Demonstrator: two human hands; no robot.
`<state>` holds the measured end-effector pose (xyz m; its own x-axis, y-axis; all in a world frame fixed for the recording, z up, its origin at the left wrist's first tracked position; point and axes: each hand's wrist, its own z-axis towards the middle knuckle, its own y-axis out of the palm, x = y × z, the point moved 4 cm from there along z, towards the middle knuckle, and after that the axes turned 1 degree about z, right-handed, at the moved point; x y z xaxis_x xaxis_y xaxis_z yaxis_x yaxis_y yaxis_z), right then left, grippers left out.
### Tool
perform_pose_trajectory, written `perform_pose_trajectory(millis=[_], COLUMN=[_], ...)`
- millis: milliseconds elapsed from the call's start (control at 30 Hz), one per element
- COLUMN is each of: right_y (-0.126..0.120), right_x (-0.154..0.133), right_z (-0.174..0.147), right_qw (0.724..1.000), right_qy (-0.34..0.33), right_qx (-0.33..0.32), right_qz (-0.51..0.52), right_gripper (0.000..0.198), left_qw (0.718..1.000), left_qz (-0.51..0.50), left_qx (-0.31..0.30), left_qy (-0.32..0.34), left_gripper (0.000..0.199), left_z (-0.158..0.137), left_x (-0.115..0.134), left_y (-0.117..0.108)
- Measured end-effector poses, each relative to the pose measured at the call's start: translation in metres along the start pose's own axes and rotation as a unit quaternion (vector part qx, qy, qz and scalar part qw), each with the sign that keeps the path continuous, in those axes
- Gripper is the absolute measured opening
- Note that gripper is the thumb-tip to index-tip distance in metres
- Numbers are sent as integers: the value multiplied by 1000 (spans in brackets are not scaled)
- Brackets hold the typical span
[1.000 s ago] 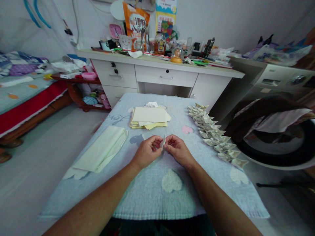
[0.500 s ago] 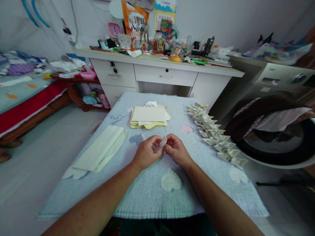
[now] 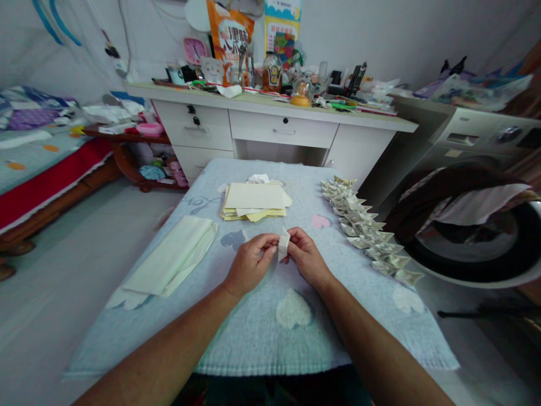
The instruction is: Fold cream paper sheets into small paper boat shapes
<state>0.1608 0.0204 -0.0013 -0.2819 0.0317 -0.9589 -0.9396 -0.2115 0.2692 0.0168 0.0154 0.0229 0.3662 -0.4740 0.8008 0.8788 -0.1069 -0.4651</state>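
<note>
A small folded piece of paper [image 3: 283,245], pale and pointed at the top, is held upright between my two hands above the cloth-covered table. My left hand [image 3: 252,260] pinches its left edge with thumb and forefinger. On the other side, my right hand [image 3: 307,255] grips it with closed fingers, which hide part of it. Beyond the hands lies a stack of cream and yellow paper sheets [image 3: 255,197]. Rows of folded paper boats [image 3: 363,225] stand along the table's right side. To the left rests a larger folded pale-green sheet [image 3: 173,254].
A light-blue cloth [image 3: 249,344] with heart patterns covers the table. Behind it stands a white desk [image 3: 283,127] crowded with jars, an orange bag and small items. At right is a washing machine [image 3: 465,135] with its door open and clothes hanging out; a bed [image 3: 38,152] is at left.
The folded paper has turned so that more of its face shows between my hands. My left fingers have shifted to pinch its edge, and my right fingers have moved slightly around it.
</note>
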Motion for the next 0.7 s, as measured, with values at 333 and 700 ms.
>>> perform_pose_trajectory(millis=[333,700], right_y=[-1,5], right_x=[0,-2], right_z=[-1,-6], right_qw=[998,985], right_qy=[24,104], right_qx=[-4,-32], right_qz=[49,136], right_gripper=[26,24], left_qw=[979,987], left_qz=[-172,-134], left_qx=[10,42], left_qy=[-107,-82], left_gripper=[14,14], left_z=[5,6], left_x=[-18,-22], left_y=[5,0])
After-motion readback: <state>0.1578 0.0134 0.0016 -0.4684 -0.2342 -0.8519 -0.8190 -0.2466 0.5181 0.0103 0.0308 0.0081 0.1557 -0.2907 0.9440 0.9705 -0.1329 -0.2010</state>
